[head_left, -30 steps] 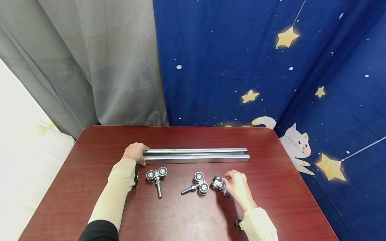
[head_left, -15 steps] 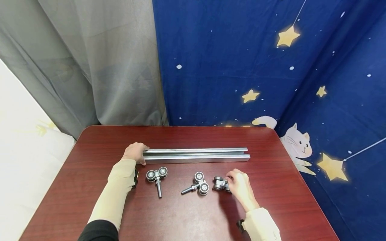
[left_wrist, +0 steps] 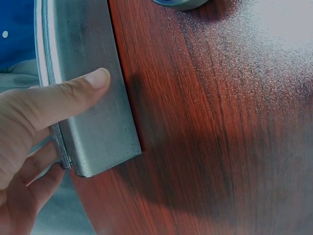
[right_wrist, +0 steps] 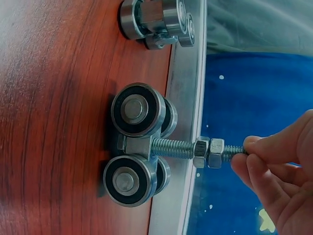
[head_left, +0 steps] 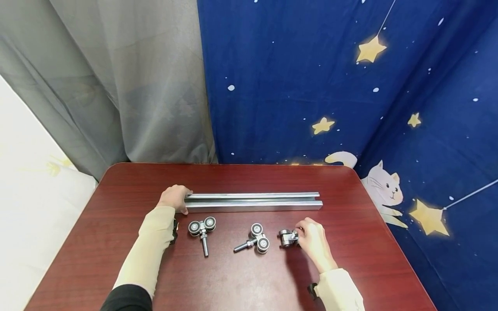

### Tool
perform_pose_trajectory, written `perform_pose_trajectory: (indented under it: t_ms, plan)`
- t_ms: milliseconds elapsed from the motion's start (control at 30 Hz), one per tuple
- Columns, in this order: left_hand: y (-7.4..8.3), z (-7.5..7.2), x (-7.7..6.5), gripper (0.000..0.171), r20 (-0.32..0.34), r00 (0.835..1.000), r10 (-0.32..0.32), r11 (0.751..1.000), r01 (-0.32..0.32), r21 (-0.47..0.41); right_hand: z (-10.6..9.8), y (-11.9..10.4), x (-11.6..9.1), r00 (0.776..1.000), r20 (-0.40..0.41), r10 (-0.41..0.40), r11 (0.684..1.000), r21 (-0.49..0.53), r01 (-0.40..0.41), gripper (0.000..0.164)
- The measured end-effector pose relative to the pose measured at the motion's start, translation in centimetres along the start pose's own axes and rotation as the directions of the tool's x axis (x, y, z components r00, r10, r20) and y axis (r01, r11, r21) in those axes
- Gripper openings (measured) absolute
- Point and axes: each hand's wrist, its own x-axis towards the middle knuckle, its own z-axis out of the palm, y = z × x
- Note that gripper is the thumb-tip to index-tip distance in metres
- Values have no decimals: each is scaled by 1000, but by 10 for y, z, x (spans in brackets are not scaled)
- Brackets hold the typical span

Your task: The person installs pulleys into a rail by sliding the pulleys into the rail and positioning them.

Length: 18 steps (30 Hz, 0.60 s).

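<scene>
While the R hand [head_left: 314, 242] pinches the tip of a bolt [right_wrist: 173, 148] btwn thumb and fingertips, the held trolley [right_wrist: 139, 144] keeps its four wheels toward the bench [head_left: 136, 194], bolt pointing up off it. Can't tell if the wheels bear on the bench or sit just clear. Two nuts [right_wrist: 216, 152] are on the bolt, short of the fingertips. Main risk, I'd say: pinch is at the far end w/ most of the weight down at the wheels, so a quick lift could let it swing, twist or slip, & a drop might dent the bench. Just L of it, the mid trolley [head_left: 258, 237] lies on its side, bolt pointing L; a careless sweep could knock the two. Farther L, the third trolley [head_left: 202, 226] lies flat, bolt toward the near side.

Behind all three is the rail [head_left: 253, 207], slot up, running L–R. L hand [head_left: 173, 198] grips its L end, thumb on near wall; so hands are well apart, each w/ own hold. R end is unheld, so a bump there would prob. pivot it, & a sudden shift could nick fingers by the cut edge. Beyond the bench: grey curtain [head_left: 163, 86], blue curtain [head_left: 272, 77].
</scene>
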Motion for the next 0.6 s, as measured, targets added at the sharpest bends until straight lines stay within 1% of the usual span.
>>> perform_pose_trajectory:
  t_ms: [167,367,500,600]
  plan:
    - [-2,2,1,70,1,1000,-2,1000,2,11,3,1,-2,1000,12,8,1000,5,-8,14]
    - [-2,4,1,70,7,1000,-8,1000,8,1,4,2,-4,1000,-3,12,1000,7,-12,16]
    - [-2,3,1,70,1,1000,-11,1000,11,2,4,3,-4,1000,2,25,1000,16,-25,17]
    - [-3,3,2,70,0,1000,-14,1000,14,3,5,4,-4,1000,-7,12,1000,13,-12,18]
